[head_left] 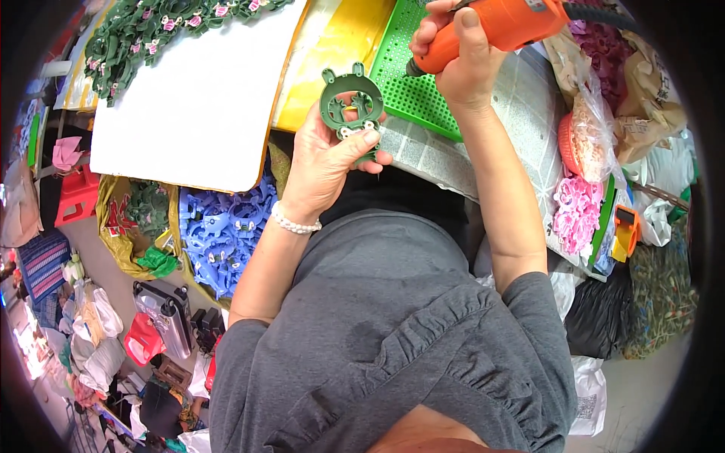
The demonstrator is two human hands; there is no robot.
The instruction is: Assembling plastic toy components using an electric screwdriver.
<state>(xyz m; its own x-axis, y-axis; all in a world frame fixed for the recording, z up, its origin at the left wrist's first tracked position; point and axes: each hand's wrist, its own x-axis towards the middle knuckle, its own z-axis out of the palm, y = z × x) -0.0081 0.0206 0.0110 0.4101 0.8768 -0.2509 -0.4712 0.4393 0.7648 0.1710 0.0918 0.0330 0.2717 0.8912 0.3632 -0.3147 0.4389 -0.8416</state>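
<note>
My left hand (321, 155) grips a dark green plastic part (343, 83) shaped like a round animal head with two small ears and an open ring. Its thumb presses on the lower end, where small whitish pieces show. To the right and farther away, my right hand (467, 75) is wrapped round an orange corded power driver (513, 21). The driver's black nose points down and left, apart from the green part. Beneath the driver lies a bright green perforated tray (415, 94) on the grey tabletop (521, 128).
A white board (189, 121) lies at the left, with green parts with pink pieces (136, 45) heaped at its far end. Blue parts (226, 226) fill a sack below it. At right are pink parts (578, 215), a bagged red basket (568, 143) and a tape dispenser (625, 234).
</note>
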